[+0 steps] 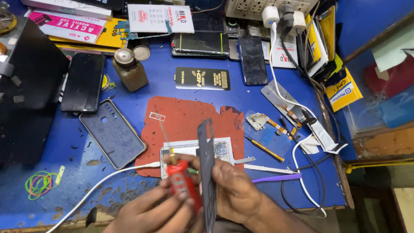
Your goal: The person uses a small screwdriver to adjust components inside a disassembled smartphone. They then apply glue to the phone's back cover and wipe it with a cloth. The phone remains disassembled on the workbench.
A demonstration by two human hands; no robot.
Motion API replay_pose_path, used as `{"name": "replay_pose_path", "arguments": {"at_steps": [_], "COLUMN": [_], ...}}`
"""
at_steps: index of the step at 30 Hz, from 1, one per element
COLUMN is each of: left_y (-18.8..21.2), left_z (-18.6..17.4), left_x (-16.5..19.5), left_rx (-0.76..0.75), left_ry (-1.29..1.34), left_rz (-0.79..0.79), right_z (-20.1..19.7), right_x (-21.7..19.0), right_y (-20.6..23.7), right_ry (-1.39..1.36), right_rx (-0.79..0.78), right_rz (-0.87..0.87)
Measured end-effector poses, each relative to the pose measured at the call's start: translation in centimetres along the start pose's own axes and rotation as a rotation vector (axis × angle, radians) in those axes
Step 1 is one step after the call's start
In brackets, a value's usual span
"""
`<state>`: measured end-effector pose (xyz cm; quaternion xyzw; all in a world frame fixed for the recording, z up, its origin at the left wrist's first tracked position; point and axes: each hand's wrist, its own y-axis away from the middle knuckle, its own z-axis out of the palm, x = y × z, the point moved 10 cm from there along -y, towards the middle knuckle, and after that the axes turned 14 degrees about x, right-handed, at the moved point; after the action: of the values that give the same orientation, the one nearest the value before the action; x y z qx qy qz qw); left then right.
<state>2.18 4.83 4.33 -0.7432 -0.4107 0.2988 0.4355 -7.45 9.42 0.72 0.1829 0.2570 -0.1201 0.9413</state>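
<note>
**Both hands busy over the red mat**

The left hand [148, 213] grips a small red bottle [183, 183] with a thin nozzle. The right hand [235, 192] pinches a dark phone frame [206, 168], held upright on edge. Both hover just below the red mat [185, 116], over what seems an opened phone [194, 151]. A brown bottle [129, 69] stands above the mat.

A small red tube [183, 184] with a thin needle tip pointing up and away is pinched upright at the near table edge, just beside a dark, narrow phone frame [206, 172] held on edge, standing nearly vertical above an opened phone [189, 151] lying flat on a red mat.
</note>
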Motion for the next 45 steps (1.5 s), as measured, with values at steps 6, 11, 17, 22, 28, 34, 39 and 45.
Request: {"name": "replay_pose_path", "arguments": {"at_steps": [6, 11, 17, 22, 28, 34, 39, 45], "left_y": [-2.0, 3.7, 6.3, 6.4, 5.5, 5.9, 4.4, 5.1], "left_z": [1.6, 8.9, 10.4, 8.4, 7.1, 7.0, 6.2, 4.8], "left_x": [-4.8, -4.9, -6.4, -10.1, -11.0, -11.1, -10.6, -10.7], "left_rx": [0.164, -0.012, 0.15, 0.405, 0.566, 0.525, 0.551, 0.395], "left_ry": [0.536, 1.038, 1.177, 1.183, 1.341, 1.351, 1.607, 1.425], "left_rz": [-0.716, -1.544, -1.845, -1.751, -1.621, -1.66, -1.55, -1.504], "right_z": [-7.7, -5.2, -4.9, -6.0, -8.3, -11.0, -10.1, -5.6], "right_x": [-3.0, -6.0, -8.8, -8.5, -4.3, -3.5, -3.3, -5.7], "right_y": [0.5, 1.3, 1.9, 2.9, 3.8, 5.6, 5.3, 4.5], "right_ry": [0.102, 0.851, 0.785, 0.577, 0.348, 0.519, 0.964, 1.587], "right_rx": [0.488, 0.416, 0.437, 0.339, 0.346, 0.504, 0.479, 0.645], "right_rz": [-0.267, -0.606, -0.614, -0.478, -0.151, -0.16, -0.177, -0.593]}}
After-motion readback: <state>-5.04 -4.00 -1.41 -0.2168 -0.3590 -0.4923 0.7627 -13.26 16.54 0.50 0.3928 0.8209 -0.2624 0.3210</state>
